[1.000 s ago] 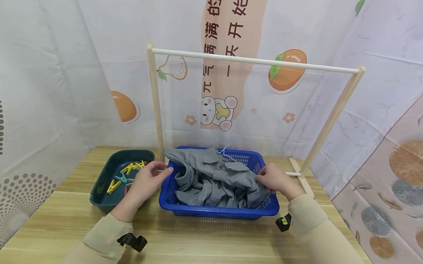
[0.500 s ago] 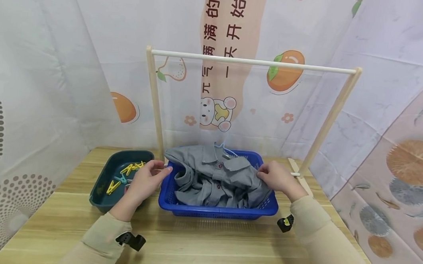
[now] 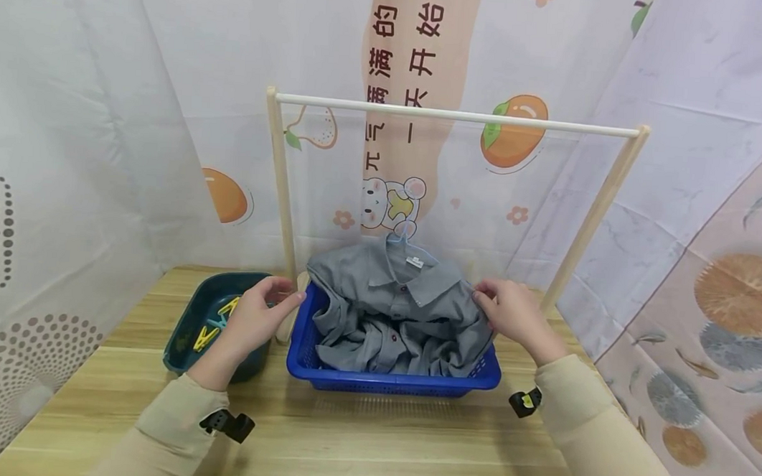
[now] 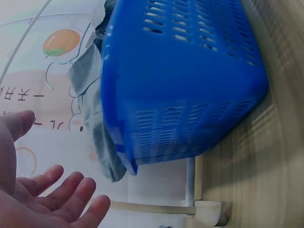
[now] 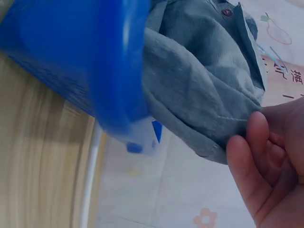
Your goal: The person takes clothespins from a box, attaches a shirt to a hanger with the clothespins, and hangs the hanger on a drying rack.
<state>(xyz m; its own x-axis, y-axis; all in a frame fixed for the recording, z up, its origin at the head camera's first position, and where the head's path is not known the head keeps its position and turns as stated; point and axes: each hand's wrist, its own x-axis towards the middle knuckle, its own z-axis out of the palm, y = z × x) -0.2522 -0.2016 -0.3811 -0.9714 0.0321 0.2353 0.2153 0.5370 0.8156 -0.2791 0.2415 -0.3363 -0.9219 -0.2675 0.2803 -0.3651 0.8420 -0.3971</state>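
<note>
A grey button-up shirt point(image 3: 369, 280) is bunched in a blue perforated basket point(image 3: 393, 379), its collar standing above the back rim. The hook of a light blue hanger point(image 3: 405, 229) pokes up at the neck. With thumb and fingers, my right hand point(image 3: 516, 313) pinches the cloth at the shirt's right shoulder; the right wrist view shows this grip on the sleeve side point(image 5: 199, 95). My left hand point(image 3: 255, 316) hovers by the basket's left side. In the left wrist view its relaxed fingers point(image 4: 71, 194) are apart from the shirt and hold nothing.
A rack with a white top bar point(image 3: 458, 115) and wooden posts stands behind the basket. To the left, a dark green tub point(image 3: 185, 328) holds yellow and teal clothespins point(image 3: 205, 337), partly hidden by my left hand. Everything sits on a wooden table point(image 3: 370, 439) before a printed curtain.
The shirt's collar and shoulders have risen with the hanger, and the neck label now shows. My right hand has shifted slightly up and right with the cloth; my left has drawn slightly left.
</note>
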